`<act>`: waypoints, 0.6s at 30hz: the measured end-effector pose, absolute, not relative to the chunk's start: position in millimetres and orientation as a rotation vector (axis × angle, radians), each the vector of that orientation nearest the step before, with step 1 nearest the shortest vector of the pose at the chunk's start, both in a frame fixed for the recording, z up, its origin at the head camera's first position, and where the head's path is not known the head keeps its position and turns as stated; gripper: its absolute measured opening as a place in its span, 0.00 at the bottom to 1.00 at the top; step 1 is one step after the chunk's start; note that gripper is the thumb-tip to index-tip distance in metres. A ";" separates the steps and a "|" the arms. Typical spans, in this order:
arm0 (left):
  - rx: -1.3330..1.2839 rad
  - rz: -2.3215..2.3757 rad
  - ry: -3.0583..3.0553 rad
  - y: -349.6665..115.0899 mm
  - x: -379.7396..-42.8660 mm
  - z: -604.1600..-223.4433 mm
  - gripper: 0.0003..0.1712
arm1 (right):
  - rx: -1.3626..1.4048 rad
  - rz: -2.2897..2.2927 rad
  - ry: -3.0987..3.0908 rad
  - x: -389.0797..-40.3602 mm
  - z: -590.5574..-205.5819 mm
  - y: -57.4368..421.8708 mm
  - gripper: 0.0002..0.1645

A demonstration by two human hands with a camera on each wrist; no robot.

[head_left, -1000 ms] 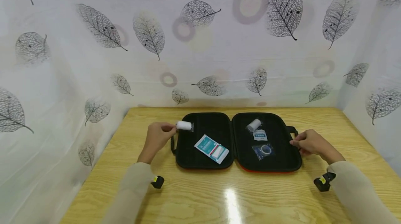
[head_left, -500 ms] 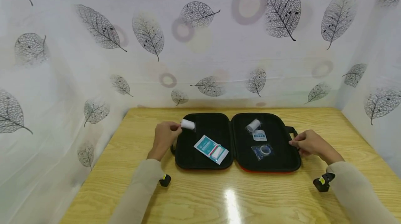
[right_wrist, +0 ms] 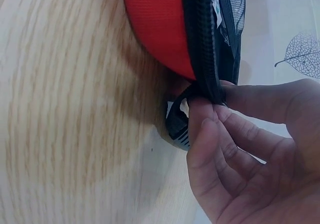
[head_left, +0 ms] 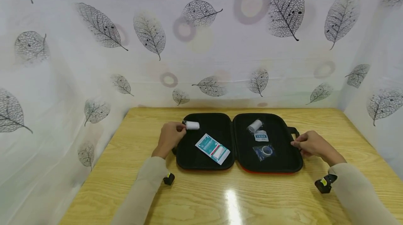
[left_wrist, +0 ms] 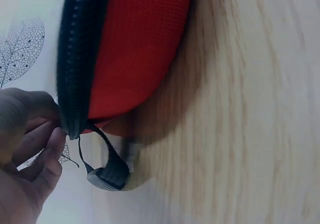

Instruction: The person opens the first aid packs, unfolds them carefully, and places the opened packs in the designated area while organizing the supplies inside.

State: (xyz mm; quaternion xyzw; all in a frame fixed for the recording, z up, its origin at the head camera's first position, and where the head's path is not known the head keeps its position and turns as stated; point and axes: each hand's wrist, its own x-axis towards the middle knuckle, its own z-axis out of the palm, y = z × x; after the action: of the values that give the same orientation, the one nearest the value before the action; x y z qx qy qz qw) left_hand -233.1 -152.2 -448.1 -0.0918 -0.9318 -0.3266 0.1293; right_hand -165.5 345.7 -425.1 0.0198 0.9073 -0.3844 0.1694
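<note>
A black-lined case [head_left: 217, 163] with a red outer shell lies unfolded on the table. My left hand [head_left: 171, 135] reaches over its left rim and pinches the end of a white bandage roll [head_left: 192, 125] in a clear wrapper. In the left wrist view the zipped rim [left_wrist: 75, 74] hides the roll from the left hand [left_wrist: 30, 149]. My right hand [head_left: 313, 143] grips the case's right rim beside a carry handle [head_left: 293, 130]. Close up in the right wrist view, the fingers of the right hand [right_wrist: 250, 144] hold the zipped edge [right_wrist: 202, 44].
A teal and white packet [head_left: 212, 148] lies in the left half. The right half holds another wrapped bandage roll [head_left: 255, 126], a small white sachet [head_left: 261, 135] and a ring-shaped tape roll [head_left: 267, 151] in a bag. A leaf-print curtain [head_left: 201, 60] hangs behind the wooden table [head_left: 195, 200].
The left hand has moved right with the bandage roll, bringing it from above the left rim to inside the case's left half. My right hand has stayed at the right rim.
</note>
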 end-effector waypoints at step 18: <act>-0.229 -0.882 -2.823 -141.7 -241.2 -454.8 0.06 | 0.079 -1.071 2.607 -167.2 -427.6 343.9 0.14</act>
State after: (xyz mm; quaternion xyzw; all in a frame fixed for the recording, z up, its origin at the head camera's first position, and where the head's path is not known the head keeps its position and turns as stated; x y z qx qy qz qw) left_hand -241.2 -141.7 -454.8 -0.0769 -0.9480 -0.2963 0.0875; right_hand -167.2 343.9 -427.6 0.0276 0.9127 -0.3750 0.1603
